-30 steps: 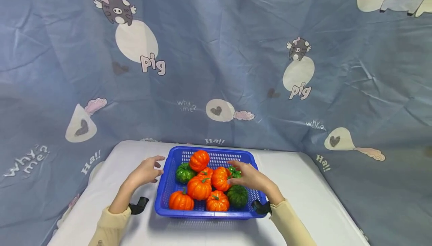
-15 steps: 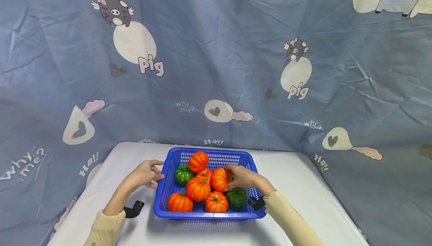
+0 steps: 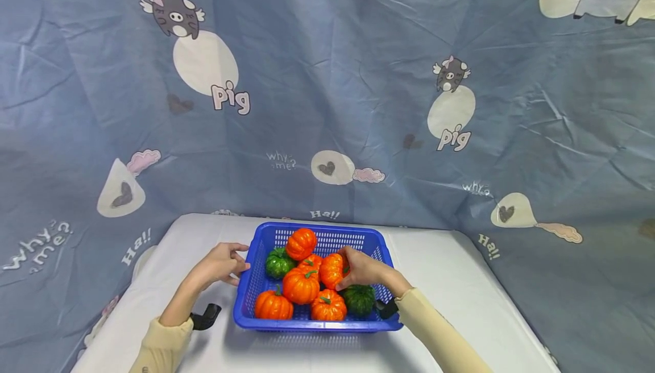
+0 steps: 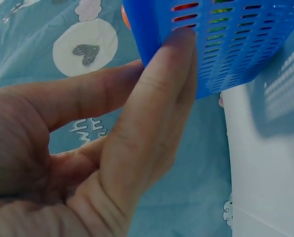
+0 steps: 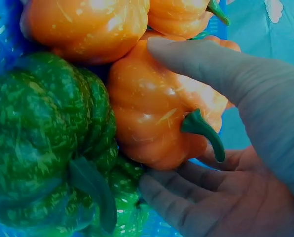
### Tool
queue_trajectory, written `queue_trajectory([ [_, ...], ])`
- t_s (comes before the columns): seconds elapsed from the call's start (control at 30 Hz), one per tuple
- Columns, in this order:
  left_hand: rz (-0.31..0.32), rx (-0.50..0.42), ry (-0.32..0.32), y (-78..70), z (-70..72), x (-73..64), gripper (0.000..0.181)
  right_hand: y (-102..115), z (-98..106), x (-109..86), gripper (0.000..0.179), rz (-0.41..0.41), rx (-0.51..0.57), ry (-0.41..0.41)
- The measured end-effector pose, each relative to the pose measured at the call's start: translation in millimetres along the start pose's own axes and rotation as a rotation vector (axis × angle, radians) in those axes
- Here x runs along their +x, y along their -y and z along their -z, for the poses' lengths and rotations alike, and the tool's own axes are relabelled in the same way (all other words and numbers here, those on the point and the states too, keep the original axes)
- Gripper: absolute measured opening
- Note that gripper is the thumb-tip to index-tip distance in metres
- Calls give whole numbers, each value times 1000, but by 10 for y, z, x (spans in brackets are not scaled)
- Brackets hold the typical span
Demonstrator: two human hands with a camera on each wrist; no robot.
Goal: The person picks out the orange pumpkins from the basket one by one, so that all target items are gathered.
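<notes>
A blue plastic basket [image 3: 327, 325] holds several small toy pumpkins, orange and green. At its left side, my left hand [image 3: 219, 263] pinches the rim; in the left wrist view the fingers [image 4: 154, 94] lie against the slotted wall [image 4: 226, 44]. My right hand [image 3: 364, 268] reaches inside and grips an orange pumpkin [image 3: 331, 270], partly hidden by the hand. In the right wrist view the thumb [image 5: 201, 59] lies on top of this pumpkin [image 5: 152, 108] with its green stem, and the other fingers curl beneath it. A dark green pumpkin [image 5: 43, 133] sits close beside it.
Other orange pumpkins [image 3: 301, 286] surround the gripped one, with another [image 3: 302, 244] near the back rim. A green pumpkin [image 3: 279, 263] lies at the left. The white table [image 3: 435, 282] extends around the basket, and a blue patterned cloth [image 3: 358, 106] hangs behind.
My right hand has lowered leftward onto the orange pumpkin and closed its fingers round it. My left hand has moved in from beside the basket to its left rim.
</notes>
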State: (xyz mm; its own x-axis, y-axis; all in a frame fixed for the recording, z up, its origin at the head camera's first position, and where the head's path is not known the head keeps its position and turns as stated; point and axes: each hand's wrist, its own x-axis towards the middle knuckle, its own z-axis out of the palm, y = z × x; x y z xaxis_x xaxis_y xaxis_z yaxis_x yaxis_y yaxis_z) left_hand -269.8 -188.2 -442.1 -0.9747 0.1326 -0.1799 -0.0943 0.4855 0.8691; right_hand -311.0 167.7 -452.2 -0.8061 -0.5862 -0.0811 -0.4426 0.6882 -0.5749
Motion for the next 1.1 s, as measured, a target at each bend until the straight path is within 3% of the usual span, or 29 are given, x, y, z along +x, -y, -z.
queue_trajectory([
  [0.4,30,-28,-8,24,-46,9,56,-57,9,-82,72,24,-7,-34],
  [0.63,32,-28,-5,-10,-7,-11,55,-26,50,-170,72,-4,76,-71],
  [1.1,36,-38,-7,-6,-5,-14,56,-80,189,-392,68,-1,96,-47],
])
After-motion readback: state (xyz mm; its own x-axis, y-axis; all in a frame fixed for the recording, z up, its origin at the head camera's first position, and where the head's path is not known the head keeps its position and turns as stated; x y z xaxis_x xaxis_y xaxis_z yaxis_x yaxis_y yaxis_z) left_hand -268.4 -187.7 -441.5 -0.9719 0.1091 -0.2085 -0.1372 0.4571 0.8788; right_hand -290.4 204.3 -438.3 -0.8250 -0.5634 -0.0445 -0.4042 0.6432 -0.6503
